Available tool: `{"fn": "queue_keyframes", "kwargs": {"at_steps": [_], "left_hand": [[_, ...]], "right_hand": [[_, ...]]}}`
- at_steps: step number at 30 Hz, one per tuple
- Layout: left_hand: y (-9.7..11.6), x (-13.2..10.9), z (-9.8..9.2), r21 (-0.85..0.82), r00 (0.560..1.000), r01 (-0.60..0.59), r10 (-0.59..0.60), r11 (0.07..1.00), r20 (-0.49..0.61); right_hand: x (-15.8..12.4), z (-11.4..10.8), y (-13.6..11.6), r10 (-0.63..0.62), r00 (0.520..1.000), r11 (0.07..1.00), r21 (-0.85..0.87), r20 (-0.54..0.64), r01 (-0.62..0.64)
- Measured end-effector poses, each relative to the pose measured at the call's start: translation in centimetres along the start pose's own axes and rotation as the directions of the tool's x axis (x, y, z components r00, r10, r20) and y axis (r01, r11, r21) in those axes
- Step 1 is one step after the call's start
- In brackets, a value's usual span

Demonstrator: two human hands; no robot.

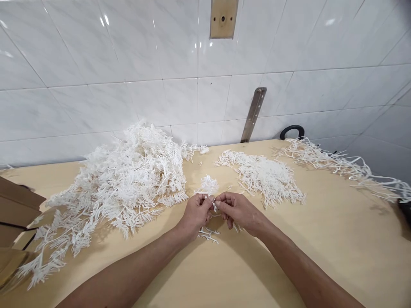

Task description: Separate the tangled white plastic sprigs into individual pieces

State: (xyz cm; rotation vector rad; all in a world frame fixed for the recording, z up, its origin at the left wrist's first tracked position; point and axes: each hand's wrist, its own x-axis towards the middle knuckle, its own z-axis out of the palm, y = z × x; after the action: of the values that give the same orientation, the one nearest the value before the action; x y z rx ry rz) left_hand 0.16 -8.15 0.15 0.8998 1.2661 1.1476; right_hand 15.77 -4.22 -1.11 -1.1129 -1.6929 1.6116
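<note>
My left hand (pixel 196 212) and my right hand (pixel 236 208) meet over the middle of the table, fingertips almost touching. Both pinch a small white branched plastic sprig (pixel 215 206), mostly hidden by the fingers. Just beyond them lies a feathery white tuft (pixel 209 184). Under and before my hands is a bare white twig piece (pixel 208 234). To the left rises a big heap of white branching sprigs (pixel 128 171). A smaller, flatter pile of white sprigs (pixel 268 175) lies to the right of my right hand.
Long bare white stems (pixel 334 160) stretch along the table's back right, by a black ring-shaped handle (pixel 292 127). Cardboard boxes (pixel 19 201) stand at the left edge. A metal strip (pixel 254 113) leans against the tiled wall (pixel 138 42). A dark object (pixel 405 209) sits at the right edge.
</note>
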Motion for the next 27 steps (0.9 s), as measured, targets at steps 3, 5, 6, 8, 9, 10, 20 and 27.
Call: {"fn": "queue_keyframes", "kwargs": {"at_steps": [3, 5, 6, 8, 9, 10, 20, 27], "left_hand": [[-0.4, 0.3, -0.1, 0.060, 0.998, -0.061, 0.063, 0.996, -0.027], [-0.7, 0.5, -0.2, 0.106, 0.994, -0.099, 0.104, 0.989, -0.037], [-0.8, 0.6, -0.3, 0.129, 0.992, -0.114, 0.121, 0.985, -0.042], [-1.1, 0.7, -0.4, 0.181, 0.987, -0.138, 0.149, 0.974, -0.054], [-1.2, 0.8, -0.4, 0.208, 0.985, -0.147, 0.162, 0.967, -0.059], [-1.3, 0.9, -0.5, 0.234, 0.983, -0.155, 0.174, 0.960, -0.060], [-1.6, 1.2, -0.6, 0.346, 0.980, -0.184, 0.199, 0.920, -0.009], [-1.9, 0.9, -0.7, 0.498, 0.942, -0.283, 0.334, 0.820, -0.015]], "right_hand": [[0.0, 0.1, 0.1, 0.025, 0.999, 1.000, 0.018, 0.041, -0.025], [0.0, 0.1, 0.0, 0.036, 0.998, 0.999, 0.013, 0.051, -0.037], [0.0, 0.2, 0.0, 0.041, 0.998, 0.999, 0.007, 0.054, -0.041], [-0.1, 0.2, -0.1, 0.042, 0.997, 0.999, -0.013, 0.061, -0.041], [-0.1, 0.2, -0.2, 0.037, 0.997, 0.999, -0.024, 0.064, -0.036], [-0.1, 0.2, -0.2, 0.033, 0.997, 0.999, -0.037, 0.068, -0.031], [-0.5, 0.7, -0.8, 0.023, 1.000, 0.973, -0.229, -0.012, -0.025], [-0.8, 1.4, -1.5, -0.008, 1.000, 0.933, -0.360, -0.024, -0.001]]}}
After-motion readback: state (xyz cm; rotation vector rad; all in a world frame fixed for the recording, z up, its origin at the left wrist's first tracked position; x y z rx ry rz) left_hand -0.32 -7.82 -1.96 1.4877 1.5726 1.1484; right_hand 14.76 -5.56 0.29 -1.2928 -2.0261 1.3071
